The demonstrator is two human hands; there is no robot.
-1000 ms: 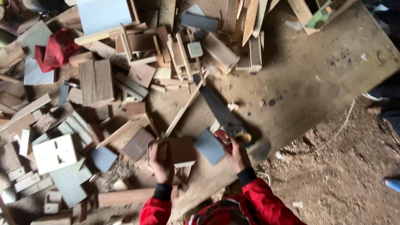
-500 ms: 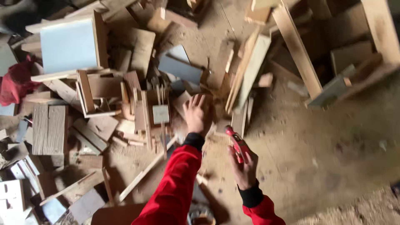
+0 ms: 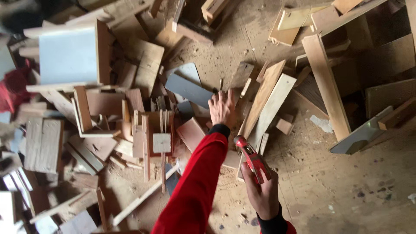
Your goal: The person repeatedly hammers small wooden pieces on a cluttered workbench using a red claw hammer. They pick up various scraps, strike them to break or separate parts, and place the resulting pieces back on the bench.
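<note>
a: biggest change first; the view has swung off the sheet of board onto the heap of offcuts (image 3: 130,112) spread over the dusty floor (image 3: 346,190); a second ago both hands were low at a small brown square, now that piece is out of sight.

b: and the left hand (image 3: 222,107)?

a: it has stretched forward on its red sleeve (image 3: 197,186); fingers spread wide, palm down, holding nothing; it hovers over the grey-blue panel (image 3: 188,90) and the pale long boards (image 3: 268,106) just beside it; touching or just above, cannot tell.

b: right hand (image 3: 260,190)?

a: closed around the handle of the red hand tool (image 3: 252,159), as half a second ago; held near the body, clear of the wood; reads as searching the heap for a piece.
</note>
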